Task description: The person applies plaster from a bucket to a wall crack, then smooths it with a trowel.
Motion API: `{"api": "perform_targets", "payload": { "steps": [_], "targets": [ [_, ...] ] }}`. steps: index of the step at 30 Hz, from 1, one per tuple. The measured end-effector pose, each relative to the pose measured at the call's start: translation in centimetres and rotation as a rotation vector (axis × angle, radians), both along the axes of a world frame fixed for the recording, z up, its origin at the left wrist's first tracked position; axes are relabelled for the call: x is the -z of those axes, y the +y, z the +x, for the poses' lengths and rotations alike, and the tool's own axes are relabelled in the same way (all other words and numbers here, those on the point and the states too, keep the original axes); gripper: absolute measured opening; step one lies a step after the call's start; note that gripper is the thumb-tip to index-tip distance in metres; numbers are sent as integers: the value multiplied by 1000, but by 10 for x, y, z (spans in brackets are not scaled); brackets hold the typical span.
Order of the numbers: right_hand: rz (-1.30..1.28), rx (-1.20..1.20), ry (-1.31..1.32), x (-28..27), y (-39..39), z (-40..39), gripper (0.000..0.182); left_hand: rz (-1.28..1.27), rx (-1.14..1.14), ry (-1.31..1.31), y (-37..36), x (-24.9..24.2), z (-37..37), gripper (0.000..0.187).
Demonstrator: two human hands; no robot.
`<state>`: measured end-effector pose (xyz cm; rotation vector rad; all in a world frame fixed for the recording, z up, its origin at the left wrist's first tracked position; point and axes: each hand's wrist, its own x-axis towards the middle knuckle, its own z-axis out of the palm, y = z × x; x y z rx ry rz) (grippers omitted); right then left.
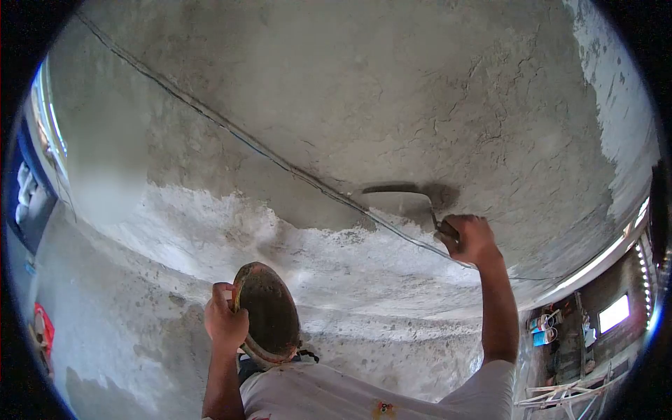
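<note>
My right hand (pixel 470 241) is wrapped round the handle of a trowel (pixel 406 204), its flat metal blade lying close against the plastered wall (pixel 392 84). The blade overlaps the lower edge of the grey plaster, just above a whiter, rough band (pixel 217 220). Lower and to the left, my left hand (pixel 225 318) grips the rim of a round, shallow pan (pixel 269 315). The pan is tilted, and its dark inside is smeared with residue. A thin cable (pixel 280 161) slants down the wall and passes beside the blade.
Cracks mark the plaster at the upper right. On the far right stand buckets (pixel 542 332) near a small bright window (pixel 614 314) and some wooden poles (pixel 570 392). A red item (pixel 45 325) shows at the left edge.
</note>
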<state>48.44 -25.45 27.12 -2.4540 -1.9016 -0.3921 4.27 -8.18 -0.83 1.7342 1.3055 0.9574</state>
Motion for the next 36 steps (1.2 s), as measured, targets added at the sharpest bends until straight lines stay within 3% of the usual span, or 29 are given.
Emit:
{"api": "perform_targets", "payload": {
  "steps": [4,7,9,13,15,24,30,33,36],
  "targets": [
    [-207,16,-245,-26,28,-8,30,10,-6,21,-3,-9,-6,50],
    [-331,27,-360,-42,44,-12,30,-161,-9,6,-9,-20,-7,49],
    [-357,-22,-430,-54,62,-22,16,-68,-58,16,-12,-24,-5,47],
    [-470,21,-480,-77,100,-58,14,-124,-45,-41,-10,-14,-8,46],
    [-508,0,-557,-84,110,-70,17,32,-102,78,-6,4,-9,47],
    [-494,67,-608,-108,130,-128,25,-15,-40,1,-1,28,-15,47],
    [-465,54,-581,-112,133,-143,23,-35,-11,37,1,4,-23,45],
    [-441,95,-596,-114,123,-136,25,-192,26,-3,1,-22,-24,46],
    [-262,43,-459,-94,97,-92,23,-83,52,72,7,-11,-31,48]
  ]
}}
